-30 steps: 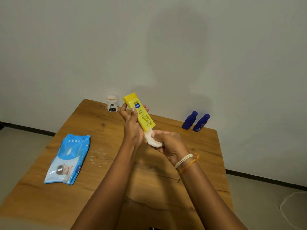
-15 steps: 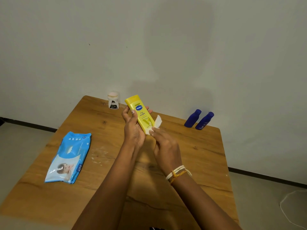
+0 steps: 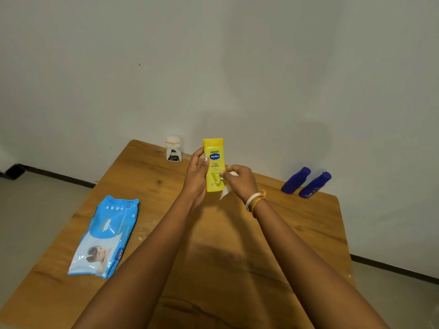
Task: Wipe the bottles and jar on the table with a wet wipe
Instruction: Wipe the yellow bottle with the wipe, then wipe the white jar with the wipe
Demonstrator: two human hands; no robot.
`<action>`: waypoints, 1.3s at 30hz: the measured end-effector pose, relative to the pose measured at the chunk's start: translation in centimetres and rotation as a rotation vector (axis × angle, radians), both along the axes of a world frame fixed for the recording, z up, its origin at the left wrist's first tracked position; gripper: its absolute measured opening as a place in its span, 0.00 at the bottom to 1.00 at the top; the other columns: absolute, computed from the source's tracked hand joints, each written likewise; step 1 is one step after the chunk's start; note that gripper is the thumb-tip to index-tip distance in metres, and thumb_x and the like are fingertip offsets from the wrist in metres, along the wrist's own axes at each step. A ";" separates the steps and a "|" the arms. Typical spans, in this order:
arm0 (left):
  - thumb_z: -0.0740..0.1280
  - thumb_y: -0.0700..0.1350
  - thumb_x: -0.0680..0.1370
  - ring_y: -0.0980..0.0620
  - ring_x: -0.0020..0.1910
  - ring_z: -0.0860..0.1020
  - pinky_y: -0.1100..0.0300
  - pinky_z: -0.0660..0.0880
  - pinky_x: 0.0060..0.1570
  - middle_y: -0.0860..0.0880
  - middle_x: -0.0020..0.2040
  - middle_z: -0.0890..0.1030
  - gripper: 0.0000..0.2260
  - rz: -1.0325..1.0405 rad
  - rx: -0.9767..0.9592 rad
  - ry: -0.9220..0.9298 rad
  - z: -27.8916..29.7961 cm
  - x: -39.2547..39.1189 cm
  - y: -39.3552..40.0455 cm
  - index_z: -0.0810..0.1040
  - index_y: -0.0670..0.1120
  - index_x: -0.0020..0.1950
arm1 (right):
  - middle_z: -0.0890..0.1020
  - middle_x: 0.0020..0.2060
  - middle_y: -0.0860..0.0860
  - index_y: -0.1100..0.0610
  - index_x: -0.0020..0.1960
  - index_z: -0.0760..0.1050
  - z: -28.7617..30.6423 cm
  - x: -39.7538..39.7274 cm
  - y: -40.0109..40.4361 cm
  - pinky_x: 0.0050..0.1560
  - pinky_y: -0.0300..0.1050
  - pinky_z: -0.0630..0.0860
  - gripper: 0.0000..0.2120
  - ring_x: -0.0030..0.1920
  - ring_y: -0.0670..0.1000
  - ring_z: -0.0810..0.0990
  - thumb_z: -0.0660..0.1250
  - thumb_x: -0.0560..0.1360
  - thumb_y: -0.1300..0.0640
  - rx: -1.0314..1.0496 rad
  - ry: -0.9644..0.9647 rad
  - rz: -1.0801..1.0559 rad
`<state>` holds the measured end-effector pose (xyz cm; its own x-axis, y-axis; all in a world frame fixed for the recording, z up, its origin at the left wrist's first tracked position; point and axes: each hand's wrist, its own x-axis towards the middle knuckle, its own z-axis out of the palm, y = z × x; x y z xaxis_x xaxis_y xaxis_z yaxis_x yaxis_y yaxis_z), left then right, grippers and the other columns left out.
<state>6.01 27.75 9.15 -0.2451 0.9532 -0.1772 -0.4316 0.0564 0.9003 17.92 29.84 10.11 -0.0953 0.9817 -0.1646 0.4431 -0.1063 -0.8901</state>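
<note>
- head view: left hand (image 3: 196, 178) is closed around the yellow bottle (image 3: 214, 165), holding it upright above the table (image 3: 297, 224), label toward the camera.
- right hand (image 3: 240, 180) pinches the wet wipe (image 3: 225, 191) against the bottle's lower right edge; a white corner hangs below the fingers.
- step in hand, as judged: wiping the yellow bottle.
- jar (image 3: 174, 148) stands at the table's far edge; two blue bottles (image 3: 306, 182) stand far right, side by side, apparently awaiting their turn.
- wipe pack (image 3: 105, 236) lies flat at the left.
- next move calls for turning the bottle to reach unwiped faces, then setting it down.
</note>
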 end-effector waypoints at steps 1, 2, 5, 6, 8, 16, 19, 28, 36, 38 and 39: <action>0.58 0.42 0.82 0.48 0.48 0.81 0.48 0.78 0.50 0.41 0.58 0.78 0.18 -0.021 -0.009 0.047 -0.5 -0.7 1.0 0.65 0.43 0.73 | 0.84 0.49 0.56 0.60 0.45 0.81 -0.9 -0.4 1.1 0.58 0.53 0.75 0.04 0.53 0.55 0.81 0.70 0.73 0.59 0.004 0.003 0.000; 0.58 0.41 0.82 0.45 0.50 0.80 0.47 0.77 0.52 0.40 0.60 0.78 0.18 -0.039 -0.023 0.092 -1.1 -1.4 2.1 0.66 0.43 0.72 | 0.84 0.50 0.56 0.61 0.44 0.81 -1.9 -0.8 2.3 0.57 0.53 0.75 0.04 0.53 0.55 0.81 0.71 0.73 0.60 0.001 0.009 -0.003; 0.61 0.39 0.81 0.43 0.56 0.79 0.52 0.79 0.52 0.39 0.63 0.78 0.18 -0.024 -0.082 0.183 -3.4 -3.5 5.4 0.70 0.43 0.71 | 0.84 0.49 0.56 0.62 0.47 0.82 -5.2 -2.4 5.8 0.55 0.50 0.77 0.06 0.51 0.55 0.81 0.72 0.72 0.60 0.000 0.001 -0.020; 0.62 0.38 0.81 0.43 0.58 0.79 0.53 0.79 0.54 0.40 0.63 0.78 0.18 -0.004 -0.097 0.213 -4.3 -4.1 6.5 0.71 0.42 0.70 | 0.84 0.48 0.56 0.61 0.48 0.82 -6.4 -3.1 6.8 0.53 0.48 0.77 0.07 0.50 0.55 0.82 0.72 0.72 0.60 0.003 0.005 -0.037; 0.63 0.37 0.80 0.44 0.60 0.78 0.50 0.76 0.60 0.41 0.63 0.78 0.16 0.062 -0.145 0.290 -6.2 -5.1 8.7 0.73 0.41 0.68 | 0.85 0.46 0.54 0.58 0.49 0.82 -8.8 -4.4 8.8 0.49 0.43 0.76 0.07 0.47 0.52 0.82 0.71 0.72 0.58 0.011 0.000 -0.084; 0.69 0.39 0.76 0.48 0.56 0.80 0.51 0.77 0.58 0.44 0.57 0.82 0.12 0.259 -0.253 0.421 -12.8 -7.9 14.2 0.81 0.41 0.59 | 0.85 0.45 0.52 0.56 0.49 0.83 -15.9 -8.4 14.2 0.46 0.38 0.72 0.07 0.47 0.51 0.81 0.71 0.71 0.56 0.014 -0.001 -0.167; 0.69 0.40 0.76 0.50 0.53 0.81 0.60 0.79 0.52 0.45 0.57 0.83 0.12 0.283 -0.229 0.469 -13.9 -8.4 14.8 0.81 0.42 0.59 | 0.85 0.45 0.51 0.56 0.49 0.83 -16.8 -9.0 15.0 0.45 0.36 0.70 0.07 0.46 0.50 0.80 0.71 0.72 0.56 0.044 0.000 -0.152; 0.70 0.37 0.75 0.53 0.51 0.80 0.66 0.79 0.46 0.43 0.57 0.82 0.14 0.307 -0.227 0.458 -13.9 -7.9 15.0 0.80 0.39 0.60 | 0.83 0.46 0.52 0.57 0.50 0.80 -17.2 -9.1 15.0 0.49 0.44 0.77 0.08 0.47 0.52 0.80 0.72 0.72 0.56 0.070 -0.017 -0.137; 0.71 0.36 0.74 0.51 0.57 0.80 0.67 0.76 0.50 0.42 0.60 0.81 0.18 0.351 -0.263 0.452 -14.0 -7.3 14.3 0.76 0.37 0.64 | 0.80 0.55 0.53 0.59 0.58 0.76 -17.1 -8.8 14.0 0.56 0.46 0.76 0.19 0.54 0.51 0.77 0.74 0.70 0.57 0.017 0.017 -0.216; 0.72 0.36 0.73 0.51 0.56 0.80 0.66 0.76 0.51 0.41 0.60 0.81 0.19 0.351 -0.284 0.435 -14.0 -7.1 13.5 0.76 0.36 0.64 | 0.81 0.54 0.55 0.59 0.56 0.77 -16.8 -8.8 13.0 0.56 0.47 0.76 0.17 0.52 0.52 0.78 0.74 0.70 0.57 -0.061 0.086 -0.352; 0.72 0.37 0.73 0.53 0.54 0.80 0.67 0.76 0.49 0.42 0.59 0.81 0.19 0.354 -0.304 0.427 -14.0 -7.0 13.0 0.76 0.37 0.64 | 0.82 0.53 0.56 0.60 0.54 0.78 -16.6 -9.0 12.4 0.55 0.47 0.77 0.15 0.51 0.53 0.79 0.74 0.70 0.57 -0.126 0.136 -0.428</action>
<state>-0.97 40.76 -4.88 -0.6455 0.7237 -0.2440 -0.0767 0.2565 0.9635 8.94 42.25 -6.46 0.2852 0.9104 -0.2996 0.2156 -0.3655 -0.9055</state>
